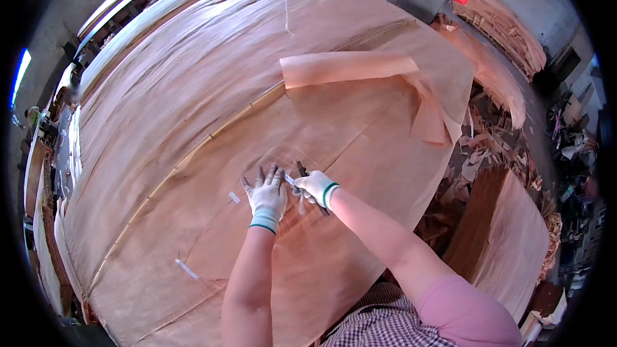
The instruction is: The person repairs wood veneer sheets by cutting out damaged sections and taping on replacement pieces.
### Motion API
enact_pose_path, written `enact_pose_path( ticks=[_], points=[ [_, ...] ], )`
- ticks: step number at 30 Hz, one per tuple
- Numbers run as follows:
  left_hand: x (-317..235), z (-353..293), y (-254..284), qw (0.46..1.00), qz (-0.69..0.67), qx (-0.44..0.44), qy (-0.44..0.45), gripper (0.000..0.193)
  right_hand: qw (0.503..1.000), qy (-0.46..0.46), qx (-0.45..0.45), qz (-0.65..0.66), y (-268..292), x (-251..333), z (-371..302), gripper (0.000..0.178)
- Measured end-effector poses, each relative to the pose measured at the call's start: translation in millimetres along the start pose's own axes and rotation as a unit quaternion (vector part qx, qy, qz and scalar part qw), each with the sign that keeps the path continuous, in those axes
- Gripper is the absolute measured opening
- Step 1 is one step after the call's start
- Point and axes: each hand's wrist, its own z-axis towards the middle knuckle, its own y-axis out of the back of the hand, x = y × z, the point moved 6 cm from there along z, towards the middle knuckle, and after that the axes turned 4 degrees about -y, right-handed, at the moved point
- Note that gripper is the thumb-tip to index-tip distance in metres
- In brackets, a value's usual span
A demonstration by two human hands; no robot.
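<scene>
My left hand [266, 196], in a white glove with darkened fingertips, lies flat with fingers spread on a large reddish-tan wood veneer sheet [360, 148]. Just right of it, my gloved right hand [315, 189] is closed around a dark, narrow tool [301, 169], whose ends stick out above and below the fist; its exact kind is hidden. A short white tape strip [290, 180] shows between the two hands, by the right fingertips. Another tape piece [234, 197] sits on the veneer left of my left hand, and a longer tape strip [186, 268] lies nearer, along a seam.
A loose veneer strip [350, 69] lies folded across the far part of the sheet. A raised veneer edge [212, 136] curves along the left. Veneer scraps [498, 148] litter the right side, beside a thick veneer stack [514, 225]. A white cord [286, 0] hangs over the far end.
</scene>
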Motion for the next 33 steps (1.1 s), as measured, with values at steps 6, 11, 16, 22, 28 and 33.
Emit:
enact_pose_path(
  ticks=[6, 11, 16, 22, 28, 33],
  points=[
    [-18.6, 3.7, 0.0, 0.994, 0.103, -0.002, 0.033, 0.049, 0.996, 0.039, -0.022, -0.079, 33.2, -18.1, -42.1, 0.016],
    [-22.1, 11.9, -16.0, 0.988, 0.137, 0.034, 0.067, 0.051, 0.740, 0.193, -0.248, -0.595, 60.7, 32.0, -52.9, 0.024],
    [20.7, -13.4, -1.9, 0.953, -0.280, -0.086, 0.082, 0.043, 0.970, 0.112, -0.003, -0.217, 46.8, 9.1, -82.2, 0.025],
    [9.8, -144.3, 33.9, 0.920, -0.186, -0.342, -0.055, 0.050, 0.994, 0.000, 0.089, -0.062, -46.7, -46.9, -68.6, 0.022],
    [-11.7, -138.6, 0.2, 0.998, 0.027, 0.001, -0.056, 0.050, 0.991, -0.009, 0.020, -0.129, -55.5, -54.4, -58.4, 0.029],
    [-12.8, -139.6, 2.4, 0.997, 0.034, 0.014, -0.062, 0.057, 0.992, 0.029, 0.040, -0.114, 0.2, -46.0, -106.3, 0.019]
  ],
)
